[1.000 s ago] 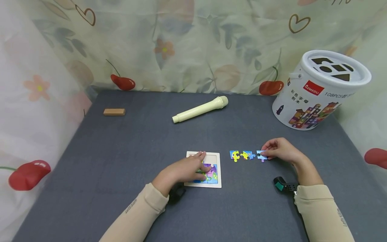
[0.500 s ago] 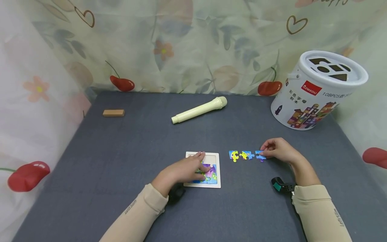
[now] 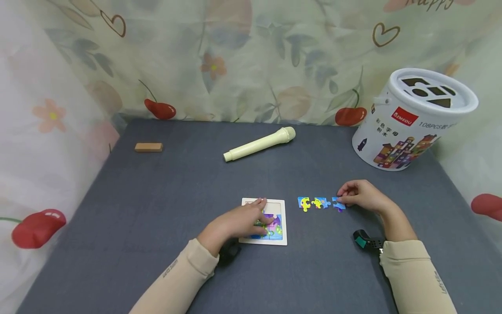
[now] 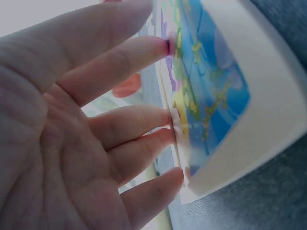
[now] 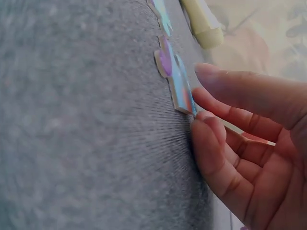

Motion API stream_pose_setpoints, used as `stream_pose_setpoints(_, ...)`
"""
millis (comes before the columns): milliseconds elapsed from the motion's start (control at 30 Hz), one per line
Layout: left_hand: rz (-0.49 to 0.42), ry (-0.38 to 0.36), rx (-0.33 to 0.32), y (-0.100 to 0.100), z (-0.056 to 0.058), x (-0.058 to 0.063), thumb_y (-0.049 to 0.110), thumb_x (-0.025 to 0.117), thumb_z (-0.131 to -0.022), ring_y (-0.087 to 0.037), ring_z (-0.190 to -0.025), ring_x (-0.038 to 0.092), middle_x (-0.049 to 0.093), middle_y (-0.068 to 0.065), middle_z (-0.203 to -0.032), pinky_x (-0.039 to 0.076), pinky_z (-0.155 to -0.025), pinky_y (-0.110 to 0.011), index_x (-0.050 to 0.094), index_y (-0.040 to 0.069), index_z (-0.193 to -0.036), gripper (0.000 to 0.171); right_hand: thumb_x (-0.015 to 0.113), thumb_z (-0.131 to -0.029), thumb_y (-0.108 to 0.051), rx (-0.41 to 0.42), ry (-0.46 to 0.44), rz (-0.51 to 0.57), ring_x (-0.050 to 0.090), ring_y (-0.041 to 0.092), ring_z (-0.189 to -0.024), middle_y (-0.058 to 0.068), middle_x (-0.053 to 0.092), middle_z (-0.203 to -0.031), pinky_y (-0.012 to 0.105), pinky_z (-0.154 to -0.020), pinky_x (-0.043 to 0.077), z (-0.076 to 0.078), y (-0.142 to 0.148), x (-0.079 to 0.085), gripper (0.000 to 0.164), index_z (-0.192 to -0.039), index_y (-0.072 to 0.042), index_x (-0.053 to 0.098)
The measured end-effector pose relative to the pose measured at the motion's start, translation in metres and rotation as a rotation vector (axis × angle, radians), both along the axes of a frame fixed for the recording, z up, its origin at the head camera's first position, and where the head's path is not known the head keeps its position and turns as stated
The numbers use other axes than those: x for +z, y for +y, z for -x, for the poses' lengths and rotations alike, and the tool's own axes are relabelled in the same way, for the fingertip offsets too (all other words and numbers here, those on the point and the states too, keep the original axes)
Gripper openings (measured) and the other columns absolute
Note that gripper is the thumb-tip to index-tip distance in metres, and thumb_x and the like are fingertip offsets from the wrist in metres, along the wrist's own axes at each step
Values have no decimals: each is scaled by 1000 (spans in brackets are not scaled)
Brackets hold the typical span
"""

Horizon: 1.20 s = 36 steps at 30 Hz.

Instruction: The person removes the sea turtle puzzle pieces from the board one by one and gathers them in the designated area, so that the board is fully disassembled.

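Note:
My left hand [image 3: 241, 219] lies over a square puzzle board [image 3: 284, 222] with a pale frame, its fingers spread and fingertips resting on it. In the left wrist view the fingers [image 4: 129, 117] are nearly straight on the board [image 4: 283, 100]. Part of the picture is hidden under that hand. My right hand [image 3: 364, 195] holds a blue puzzle piece [image 3: 338, 206] by its right end, with curled fingers. In the right wrist view this piece [image 5: 178, 79], with a purple tab, lies flat on the cloth. Two yellow-and-blue puzzle pieces, the left one [image 3: 303, 203] and the middle one [image 3: 320, 202], lie in line beside it.
A cream toy microphone [image 3: 259, 144] lies behind the board. A small wooden block [image 3: 148, 147] is at the back left. At the back right stands a white block bucket [image 3: 408, 126] with a slotted lid. Patterned curtains surround the dark tabletop [image 3: 157, 196].
The right fingertips now cover a little more of the blue puzzle piece, which looks slightly turned. My left hand stays on the board.

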State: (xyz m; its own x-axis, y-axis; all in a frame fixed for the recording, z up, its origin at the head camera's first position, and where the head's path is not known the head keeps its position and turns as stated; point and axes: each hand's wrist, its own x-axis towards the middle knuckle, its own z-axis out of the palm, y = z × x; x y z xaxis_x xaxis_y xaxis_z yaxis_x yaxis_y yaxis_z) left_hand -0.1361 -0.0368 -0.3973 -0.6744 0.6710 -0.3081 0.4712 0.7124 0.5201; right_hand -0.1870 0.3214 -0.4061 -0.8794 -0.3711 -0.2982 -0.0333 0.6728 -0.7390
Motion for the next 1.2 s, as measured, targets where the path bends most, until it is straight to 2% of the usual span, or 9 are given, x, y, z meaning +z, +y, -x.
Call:
stream_pose_setpoints(133, 8, 11, -6, -4, -3, 2, 24, 63, -89, -30, -143, 20, 26, -18, -152, 19, -116, -43, 57, 14, -129, 41, 64, -88, -17, -15, 6, -5, 55, 5, -69, 6, 61, -83, 23, -64, 53, -1, -1, 2, 27, -101, 7, 61)
stream_pose_setpoints(267, 24, 12, 15, -13, -7, 7, 24, 63, -89, -30, -142, 22, 28, -17, -151, 19, -116, -46, 57, 15, -129, 41, 64, -89, -21, -26, 44, -28, 54, 9, -68, 9, 61, -85, 25, -62, 51, -1, -10, 7, 28, -101, 4, 62)
stream_pose_setpoints(400, 15, 18, 22, -25, -11, 8, 22, 64, -89, -31, -141, 24, 30, -18, -150, 23, -114, -47, 58, 14, -128, 41, 64, -89, -24, 1, 54, -26, 53, 13, -66, 10, 61, -85, 27, -57, 49, 2, -25, 10, 27, -100, 1, 63)
stream_pose_setpoints(600, -40, 22, 11, -41, -14, 2, 20, 64, -88, -28, -141, 28, 36, -14, -148, 30, -111, -47, 59, 11, -127, 40, 65, -87, -24, 59, 83, -30, 51, 12, -67, 7, 61, -84, 26, -58, 46, 4, -57, 17, 24, -97, -3, 65)
stream_pose_setpoints(733, -75, 32, -5, -49, -14, -2, 18, 63, -89, -26, -141, 28, 38, -11, -147, 32, -110, -47, 60, 10, -126, 38, 68, -86, -21, 118, 110, -8, 51, 13, -67, 7, 61, -81, 25, -58, 45, 6, -84, 19, 21, -96, -3, 66)
stream_pose_setpoints(900, -79, 35, -13, -51, -15, -3, 18, 62, -90, -27, -141, 27, 37, -11, -148, 32, -109, -47, 62, 12, -123, 34, 71, -82, -17, 244, 153, 4, 52, 12, -67, 3, 61, -78, 22, -58, 45, 7, -125, 18, 19, -94, -3, 67)
stream_pose_setpoints(1200, -91, 26, -29, -55, -16, -3, 19, 60, -91, -30, -141, 25, 34, -15, -148, 34, -108, -47, 64, 11, -121, 31, 73, -79, -13, 392, 91, 57, 55, 7, -66, 5, 64, -79, 21, -61, 48, 0, -185, 16, 23, -97, -1, 67)
